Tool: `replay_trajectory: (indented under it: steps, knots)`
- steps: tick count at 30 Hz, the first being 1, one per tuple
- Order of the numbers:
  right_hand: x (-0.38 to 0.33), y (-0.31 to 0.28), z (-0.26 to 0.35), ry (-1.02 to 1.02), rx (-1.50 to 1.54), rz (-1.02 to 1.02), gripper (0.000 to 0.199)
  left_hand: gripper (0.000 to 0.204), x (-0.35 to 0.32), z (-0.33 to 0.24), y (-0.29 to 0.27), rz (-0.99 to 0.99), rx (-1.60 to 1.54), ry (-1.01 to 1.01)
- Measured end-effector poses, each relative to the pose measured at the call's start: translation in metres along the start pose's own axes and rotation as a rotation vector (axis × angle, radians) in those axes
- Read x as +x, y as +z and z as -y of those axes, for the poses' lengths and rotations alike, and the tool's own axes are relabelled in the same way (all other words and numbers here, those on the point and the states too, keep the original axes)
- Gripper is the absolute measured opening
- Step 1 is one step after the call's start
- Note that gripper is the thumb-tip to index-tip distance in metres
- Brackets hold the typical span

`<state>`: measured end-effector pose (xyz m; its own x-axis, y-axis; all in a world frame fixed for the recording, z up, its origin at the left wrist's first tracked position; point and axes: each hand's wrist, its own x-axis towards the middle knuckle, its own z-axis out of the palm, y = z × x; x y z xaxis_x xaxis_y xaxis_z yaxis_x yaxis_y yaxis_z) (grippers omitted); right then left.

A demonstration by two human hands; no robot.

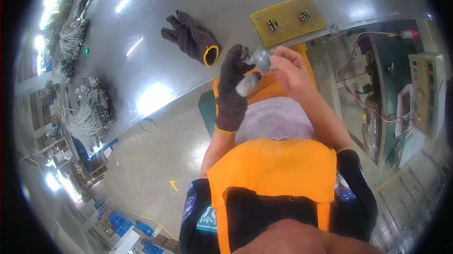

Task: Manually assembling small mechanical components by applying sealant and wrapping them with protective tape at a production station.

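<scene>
My left hand [232, 89] wears a dark knit glove with a yellow cuff. Its fingers are bent around one side of a small grey, shiny, film-like piece [260, 59], possibly tape. Bare, my right hand [293, 71] pinches the other side of that piece between thumb and fingertips. A whitish wrap or roll [247, 85] shows at the thumb side of the gloved hand; whether it is worn or held is unclear. Beyond my left hand, a second dark glove [191, 37] lies on the metal table, its yellow-rimmed opening toward me.
A yellow fixture board [288, 20] with small metal blocks rests at the edge of the metal table [141, 60]. Bundles of white wires [80, 112] are heaped at left. On the right bench stand a beige instrument [424, 96] and red cables [347, 72]. An orange apron covers my front.
</scene>
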<state>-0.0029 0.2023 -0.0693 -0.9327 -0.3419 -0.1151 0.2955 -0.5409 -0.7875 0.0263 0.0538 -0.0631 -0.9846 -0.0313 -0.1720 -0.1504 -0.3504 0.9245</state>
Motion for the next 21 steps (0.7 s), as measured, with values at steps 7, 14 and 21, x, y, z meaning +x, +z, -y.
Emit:
replay_trajectory:
  steps: [7, 14, 21]
  knots:
    - [0.0, 0.001, -0.003, -0.016, 0.077, -0.026, 0.009, 0.062, 0.001, -0.02, -0.003, 0.034, 0.739, 0.47]
    - [-0.003, 0.003, 0.002, -0.037, -0.238, -0.017, 0.012, 0.046, 0.007, -0.032, -0.007, 0.297, 0.965, 0.759]
    - [-0.009, 0.017, 0.017, -0.203, -0.633, 0.036, 0.018, 0.039, 0.005, -0.031, -0.002, 0.231, 1.125, 0.721]
